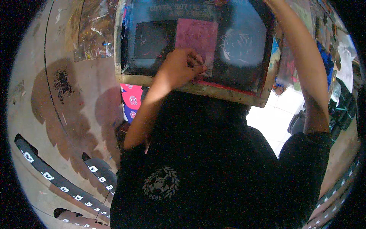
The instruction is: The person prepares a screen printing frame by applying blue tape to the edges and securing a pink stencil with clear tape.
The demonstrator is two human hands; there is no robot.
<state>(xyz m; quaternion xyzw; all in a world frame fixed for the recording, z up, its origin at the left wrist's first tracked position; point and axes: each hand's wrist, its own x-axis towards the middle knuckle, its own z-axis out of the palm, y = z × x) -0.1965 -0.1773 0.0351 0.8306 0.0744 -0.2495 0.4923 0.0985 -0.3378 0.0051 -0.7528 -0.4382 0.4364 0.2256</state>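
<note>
Left hand [182, 68] over lower part of pink rectangle [196, 36] on a wood-framed screen [228, 94]; fingers curled, thumb and fingertips nearly together, can't tell if they grip anything thin. Right forearm [303, 53] runs up past the frame's right side; right hand out of view, state can't be told. Writing: faint reversed-looking lettering [181, 9] along screen's top, pale round emblem [237, 45] right of the rectangle. Black shirt [228, 152] has grey wreath badge [160, 183] with digits beneath. Pink piece [132, 91] and purple piece [130, 113], both with crests, below frame. Dark strip [63, 181], lower left, repeats white logos.
</note>
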